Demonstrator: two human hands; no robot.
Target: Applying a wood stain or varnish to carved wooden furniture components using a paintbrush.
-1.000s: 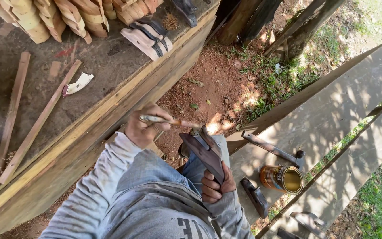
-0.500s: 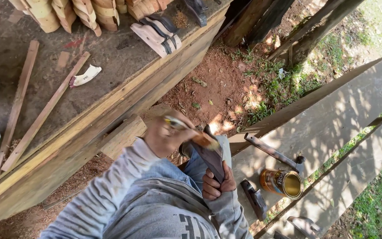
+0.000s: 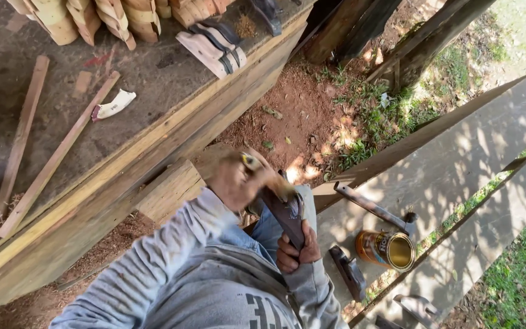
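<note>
A dark, curved wooden piece (image 3: 287, 216) is being held up off the lap, gripped at its lower end by the right hand (image 3: 296, 250) with the fingers wrapped tight around it. The left hand (image 3: 238, 180) is closed around a small brush (image 3: 252, 162) — only a yellowish bit of it pokes out, and the hand is motion-blurred, so the bristle end can't really be made out. The brush is held right at the upper end of the piece, touching it or just beside it.

Looks like the coating step is in hand: an open tin (image 3: 388, 248) is sitting on the plank bench (image 3: 458, 176) just beside the right hand, with a couple of metal tools lying near it. The workbench (image 3: 153, 140) on the left, with its stacked wooden blanks (image 3: 208, 45) and loose sticks, is well apart from the work.

The next move probably calls for steady strokes down the length of the piece while it's kept firmly gripped — and a reach across to the tin once the brush runs dry.
</note>
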